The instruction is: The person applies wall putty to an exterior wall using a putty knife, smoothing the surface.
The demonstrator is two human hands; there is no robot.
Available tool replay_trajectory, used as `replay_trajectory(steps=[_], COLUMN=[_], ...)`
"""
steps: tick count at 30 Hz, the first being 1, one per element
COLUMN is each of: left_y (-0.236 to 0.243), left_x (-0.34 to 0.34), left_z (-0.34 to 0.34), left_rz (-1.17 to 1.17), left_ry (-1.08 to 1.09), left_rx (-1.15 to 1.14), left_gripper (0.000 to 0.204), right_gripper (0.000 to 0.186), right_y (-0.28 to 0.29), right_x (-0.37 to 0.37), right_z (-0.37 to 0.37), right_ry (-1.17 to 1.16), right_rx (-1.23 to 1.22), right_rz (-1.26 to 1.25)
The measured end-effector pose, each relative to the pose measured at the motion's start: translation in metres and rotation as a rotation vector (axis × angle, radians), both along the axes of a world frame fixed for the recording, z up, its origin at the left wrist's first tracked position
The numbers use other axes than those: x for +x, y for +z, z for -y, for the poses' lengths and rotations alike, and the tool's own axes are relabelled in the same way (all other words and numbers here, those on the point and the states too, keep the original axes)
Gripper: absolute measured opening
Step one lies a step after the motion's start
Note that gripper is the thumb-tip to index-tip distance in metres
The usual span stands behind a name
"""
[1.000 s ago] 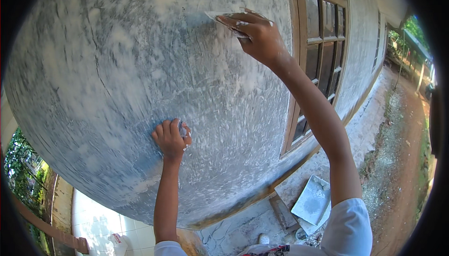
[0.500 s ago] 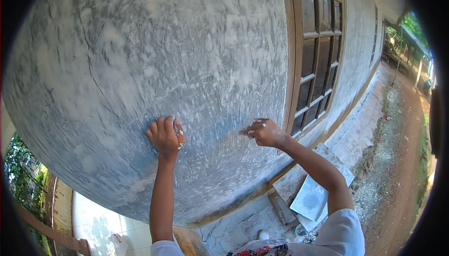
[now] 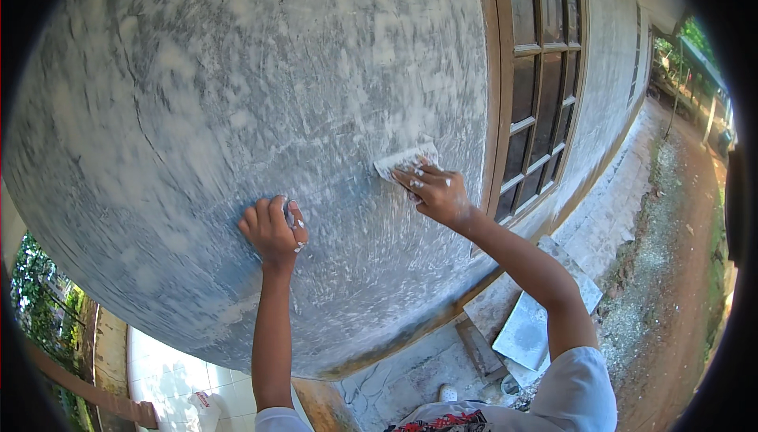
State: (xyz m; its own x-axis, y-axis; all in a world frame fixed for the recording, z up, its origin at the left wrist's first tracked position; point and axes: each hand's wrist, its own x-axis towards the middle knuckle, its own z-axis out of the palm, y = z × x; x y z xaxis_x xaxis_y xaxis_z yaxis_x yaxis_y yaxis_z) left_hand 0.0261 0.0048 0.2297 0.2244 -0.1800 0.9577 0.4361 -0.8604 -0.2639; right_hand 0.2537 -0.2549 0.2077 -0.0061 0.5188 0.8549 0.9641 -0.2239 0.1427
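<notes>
A patchy grey-and-white plastered wall [image 3: 308, 100] fills the middle of the view, with a thin crack running down its left part. My right hand [image 3: 439, 192] grips a flat putty scraper [image 3: 404, 159], its wide blade coated white and lying against the wall left of the window. White smears dot the fingers. Lower and to the left, my left hand [image 3: 273, 231] is closed close to the wall, fingers curled. Something greyish shows beside its thumb, too hidden to name. White flecks stick to that thumb and wrist.
A wooden window [image 3: 541, 84] with several panes is set in the wall at right. Below my right arm, a whitish rectangular tray [image 3: 523, 331] rests on boards. A dirt path [image 3: 679, 274] runs along the far right. White tiles [image 3: 170, 369] and a plastic bag [image 3: 207, 410] lie at lower left.
My right hand has moved up and slightly left, and the scraper blade now shows broad side on. My left hand has barely shifted.
</notes>
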Motion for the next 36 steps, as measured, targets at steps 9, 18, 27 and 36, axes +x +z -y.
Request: replay_trajectory(steps=[9,18,27,36], left_y=[-0.001,-0.002,-0.002,0.001], left_x=[0.001,0.003,0.001,0.003], left_z=[-0.004,-0.004,-0.006,-0.006], left_rz=[0.012,0.019,0.023,0.024], left_ry=[-0.007,-0.004,0.009,0.022], left_rx=[0.011,0.052,0.061,0.077], left_gripper=[0.018,0.018,0.018,0.016], right_gripper=[0.052,0.063,0.062,0.057], right_y=[-0.007,-0.050,-0.035,-0.076], right_x=[0.030,0.072,0.078,0.095], right_z=[0.032,0.032,0.077,0.062], right_ry=[0.075,-0.011,-0.040,-0.038], right_rx=[-0.056,0.075,0.031,0.087], right_rz=[0.003,0.003,-0.077,-0.092])
